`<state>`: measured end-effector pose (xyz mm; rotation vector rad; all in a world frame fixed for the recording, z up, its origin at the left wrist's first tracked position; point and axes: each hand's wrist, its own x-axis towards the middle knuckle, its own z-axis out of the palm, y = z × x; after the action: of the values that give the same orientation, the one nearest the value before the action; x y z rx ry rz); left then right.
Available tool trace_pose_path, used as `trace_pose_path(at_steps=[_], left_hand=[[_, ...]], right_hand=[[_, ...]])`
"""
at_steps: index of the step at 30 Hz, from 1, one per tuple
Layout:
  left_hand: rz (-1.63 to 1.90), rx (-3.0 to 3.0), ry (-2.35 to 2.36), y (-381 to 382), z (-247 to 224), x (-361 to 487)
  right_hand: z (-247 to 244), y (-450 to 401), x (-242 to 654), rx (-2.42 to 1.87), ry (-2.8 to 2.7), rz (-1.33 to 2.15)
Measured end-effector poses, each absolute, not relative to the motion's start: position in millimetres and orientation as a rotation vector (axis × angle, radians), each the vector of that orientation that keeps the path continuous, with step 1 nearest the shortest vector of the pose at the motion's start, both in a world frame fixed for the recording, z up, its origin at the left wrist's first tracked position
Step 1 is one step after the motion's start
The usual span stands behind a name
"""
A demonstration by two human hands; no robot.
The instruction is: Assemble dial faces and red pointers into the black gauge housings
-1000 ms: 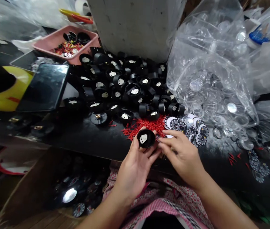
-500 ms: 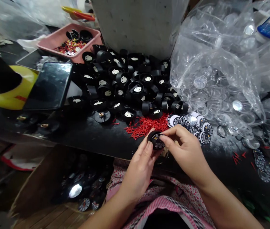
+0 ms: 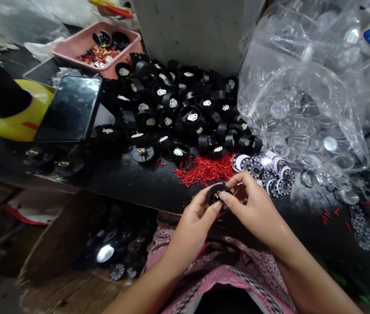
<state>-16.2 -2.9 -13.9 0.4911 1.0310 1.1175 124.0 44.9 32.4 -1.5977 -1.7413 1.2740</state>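
Observation:
Just past the table's near edge, both hands are on a round black gauge housing (image 3: pixel 214 190) with a dial face inside it. My left hand (image 3: pixel 191 226) grips the housing from the left, its thumb bent over the front rim. My right hand (image 3: pixel 257 207) is closed at the right side, thumb and forefinger pressed on the face and rim. Whether a small part sits between those fingertips is hidden. Beyond the hands lie a heap of red pointers (image 3: pixel 206 169) and, to its right, a spread of printed dial discs (image 3: pixel 269 176).
Many black housings (image 3: pixel 175 102) are piled at the back. A plastic bag (image 3: pixel 303 87) spills clear covers on the right. A phone (image 3: pixel 69 109) leans at the left, before a pink tray (image 3: pixel 129 54) of small parts. A box (image 3: pixel 57 244) of gauges stands below the edge.
My left thumb has moved from the rim in over the face, and my right fingertips have shifted on the housing. The whole view has moved slightly.

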Motion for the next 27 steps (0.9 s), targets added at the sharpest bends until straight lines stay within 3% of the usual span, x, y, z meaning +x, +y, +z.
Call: trace_pose_path(at_steps=[8,13,18,27], left_hand=[[0.970,0.730,1.213,-27.6,-15.8,-37.8],[1.239,0.344,1.215,-28.0,-21.1,-53.4],[1.295,0.243,1.119,-25.6,-18.9,-48.3],[1.354,0.211,1.028,-14.9,-9.7,-34.7]], right_hand=[[28.3,18.3,148.5,-1.426,-2.046,1.276],[20.7,39.3,135.3,-1.559,-2.520,0.696],[17.3,45.2,113.2,-1.586,-2.780,0.380],[16.0,46.5,107.2,-1.455,-2.486,0.630]])
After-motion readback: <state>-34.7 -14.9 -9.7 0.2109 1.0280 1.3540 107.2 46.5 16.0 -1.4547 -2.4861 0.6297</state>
